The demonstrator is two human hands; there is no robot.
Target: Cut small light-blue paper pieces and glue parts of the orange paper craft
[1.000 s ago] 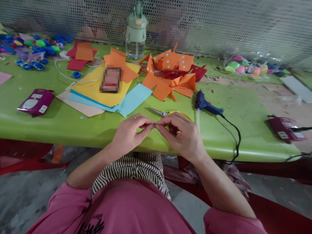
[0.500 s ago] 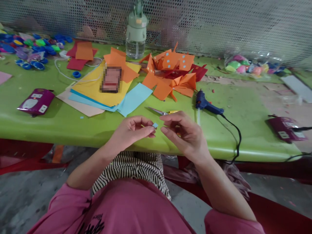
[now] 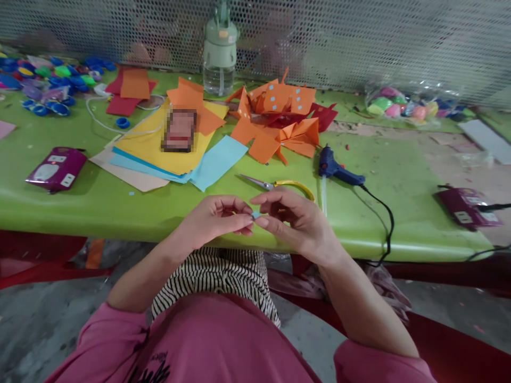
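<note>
A: What does the left hand (image 3: 217,219) do now, pls?
B: It pinches a small light-blue piece (image 3: 256,214) btwn thumb and fingers, at the fingertips.
A: And the right hand (image 3: 305,223)?
B: Its thumb and forefinger are apart, w/ the thumb tip just beside the piece. If it touches, I cannot tell. The other fingers are bent.
A: So the piece is where, exactly?
B: Btwn the two hands, above the front edge of the green table (image 3: 99,210).
A: Which things are near, approx.?
B: Scissors (image 3: 266,185) lie just beyond the right hand, w/ yellow handle partly behind it. To the right is a blue glue gun (image 3: 339,171), w/ a black cable going over the table edge.
A: And farther back, on the left side?
B: A stack of sheets, w/ yellow paper (image 3: 147,146) near the top, and a phone (image 3: 179,130) on it, screen blurred. Beside it lies a light-blue sheet (image 3: 221,159).
A: Orange things too?
B: Yes, cut & folded orange paper (image 3: 263,146), some pcs w/ light-blue squares. Behind, a bottle (image 3: 220,56) stands upright.
</note>
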